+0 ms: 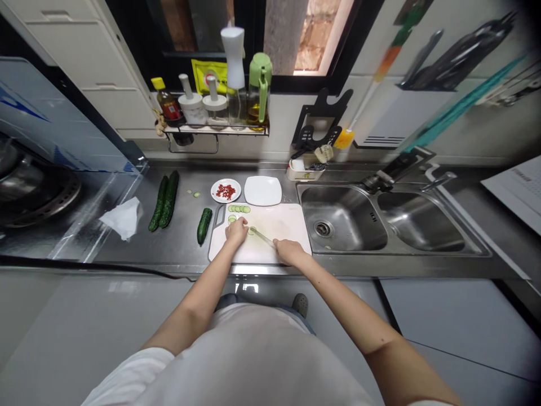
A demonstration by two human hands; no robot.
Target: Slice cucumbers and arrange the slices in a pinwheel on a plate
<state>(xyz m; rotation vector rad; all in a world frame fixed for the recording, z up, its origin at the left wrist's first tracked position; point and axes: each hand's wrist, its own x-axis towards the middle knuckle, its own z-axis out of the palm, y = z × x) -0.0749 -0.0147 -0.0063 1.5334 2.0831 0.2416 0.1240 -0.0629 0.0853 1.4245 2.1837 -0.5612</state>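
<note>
The right hand [289, 252] is gripping a knife [264, 237] over the cutting board [291, 223]; the left hand [237, 230] is curving near cucumber slices [239, 208], its hold unclear.

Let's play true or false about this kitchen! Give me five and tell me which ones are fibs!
1. The right hand is holding a knife. True.
2. The left hand is up on the shelf. False: it is over the pale cutting board.
3. Two long green cucumbers lie next to each other on the counter. True.
4. The chopped red bits are on the square plate. False: they are on the round white plate.
5. The sink is to the left of the cutting board. False: it is to the right.
</note>
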